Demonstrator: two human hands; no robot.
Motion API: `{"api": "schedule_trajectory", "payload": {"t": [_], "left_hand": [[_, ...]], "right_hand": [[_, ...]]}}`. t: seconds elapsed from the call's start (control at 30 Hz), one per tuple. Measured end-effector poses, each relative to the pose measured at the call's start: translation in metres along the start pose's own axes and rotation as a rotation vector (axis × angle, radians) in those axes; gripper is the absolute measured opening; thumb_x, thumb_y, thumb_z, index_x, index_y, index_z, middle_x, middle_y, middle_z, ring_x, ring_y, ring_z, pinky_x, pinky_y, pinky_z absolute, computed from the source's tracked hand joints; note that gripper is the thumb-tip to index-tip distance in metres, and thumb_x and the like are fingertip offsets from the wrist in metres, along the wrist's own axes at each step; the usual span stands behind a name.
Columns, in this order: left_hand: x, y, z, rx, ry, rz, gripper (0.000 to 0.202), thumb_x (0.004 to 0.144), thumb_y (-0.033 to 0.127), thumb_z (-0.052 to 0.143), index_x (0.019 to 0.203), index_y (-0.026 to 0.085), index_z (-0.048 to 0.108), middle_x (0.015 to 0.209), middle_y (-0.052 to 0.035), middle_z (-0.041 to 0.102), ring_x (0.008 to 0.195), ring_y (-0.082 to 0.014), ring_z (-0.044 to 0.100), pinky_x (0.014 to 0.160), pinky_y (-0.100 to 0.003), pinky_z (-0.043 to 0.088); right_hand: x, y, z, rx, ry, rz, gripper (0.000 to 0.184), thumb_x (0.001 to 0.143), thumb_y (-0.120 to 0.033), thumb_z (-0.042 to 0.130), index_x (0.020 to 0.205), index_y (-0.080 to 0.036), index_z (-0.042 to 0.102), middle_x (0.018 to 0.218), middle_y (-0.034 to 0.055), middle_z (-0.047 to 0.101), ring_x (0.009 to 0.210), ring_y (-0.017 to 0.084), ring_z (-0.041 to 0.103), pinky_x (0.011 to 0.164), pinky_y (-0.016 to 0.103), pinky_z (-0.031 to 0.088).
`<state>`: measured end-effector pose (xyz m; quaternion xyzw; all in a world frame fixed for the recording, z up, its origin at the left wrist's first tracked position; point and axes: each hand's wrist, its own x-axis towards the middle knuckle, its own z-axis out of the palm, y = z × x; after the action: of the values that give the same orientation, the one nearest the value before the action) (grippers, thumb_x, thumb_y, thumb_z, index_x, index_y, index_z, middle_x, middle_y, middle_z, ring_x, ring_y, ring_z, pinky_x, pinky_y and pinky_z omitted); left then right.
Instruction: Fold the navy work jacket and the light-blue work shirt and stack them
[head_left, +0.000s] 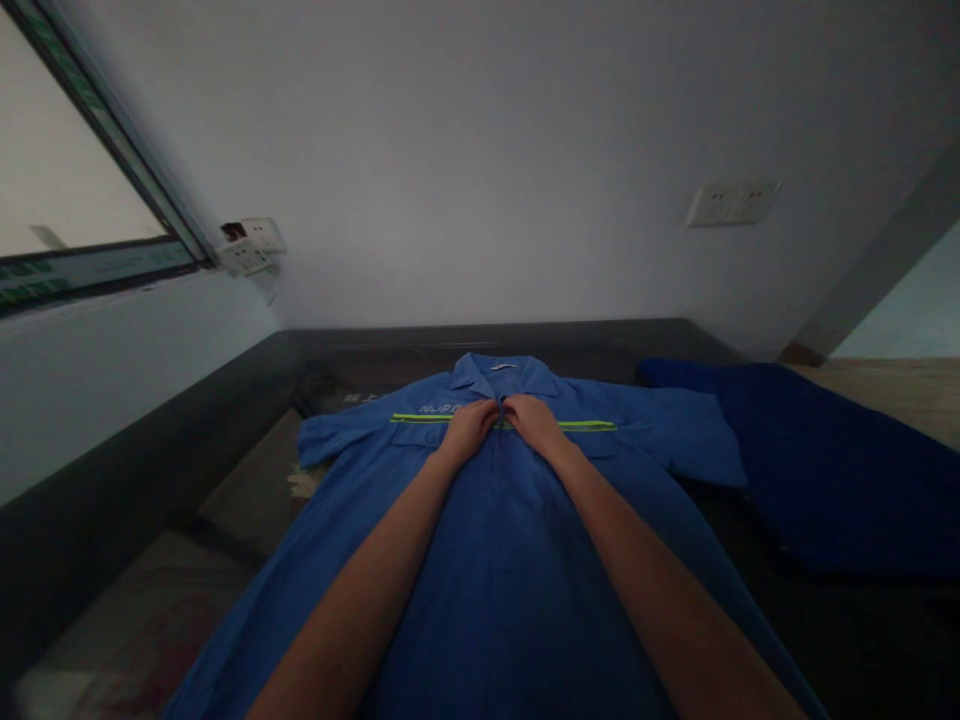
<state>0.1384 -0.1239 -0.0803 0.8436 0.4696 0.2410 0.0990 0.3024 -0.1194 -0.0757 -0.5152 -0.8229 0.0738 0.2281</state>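
A blue short-sleeved work shirt (465,560) lies spread out, front side up, its collar at the far end and its sleeves out to both sides. Yellow-green stripes cross its chest, with pale lettering above the left one. My left hand (471,425) and my right hand (532,420) meet at the front placket just below the collar. Both have their fingers closed in a pinch on the shirt's front edges. Whatever fastening sits between the fingertips is too small to make out.
Dark blue folded cloth (847,470) lies at the right, partly beside the right sleeve. A grey wall (480,200) rises behind, bearing a double socket (733,204). More sockets (255,240) are near the window frame (97,270) at the left.
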Motion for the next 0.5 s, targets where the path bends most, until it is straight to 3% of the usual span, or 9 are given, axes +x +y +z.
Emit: {"api": "schedule_trajectory", "payload": {"t": [0.3,0.5], "left_hand": [[0.0027,-0.0077,0.0036,-0.02,0.03,-0.022,0.018,0.093,0.021,0.043,0.09,0.019,0.06,0.089,-0.0045,0.065,0.086,-0.0183,0.06,0.076,-0.025,0.043],[0.0025,-0.0072,0.0044,0.037,0.014,-0.08,0.017,0.093,0.023,0.044,0.092,0.02,0.062,0.094,-0.0055,0.064,0.093,-0.0212,0.059,0.082,-0.031,0.041]], "right_hand": [[0.0087,0.0054,0.0013,0.032,-0.004,-0.001,0.016,0.084,-0.012,0.057,0.092,-0.018,0.069,0.095,0.008,0.071,0.09,0.021,0.064,0.079,0.026,0.042],[0.0089,0.0088,0.006,0.071,0.001,0.005,0.013,0.082,-0.012,0.06,0.09,-0.017,0.068,0.09,0.006,0.07,0.084,0.018,0.062,0.075,0.025,0.041]]}}
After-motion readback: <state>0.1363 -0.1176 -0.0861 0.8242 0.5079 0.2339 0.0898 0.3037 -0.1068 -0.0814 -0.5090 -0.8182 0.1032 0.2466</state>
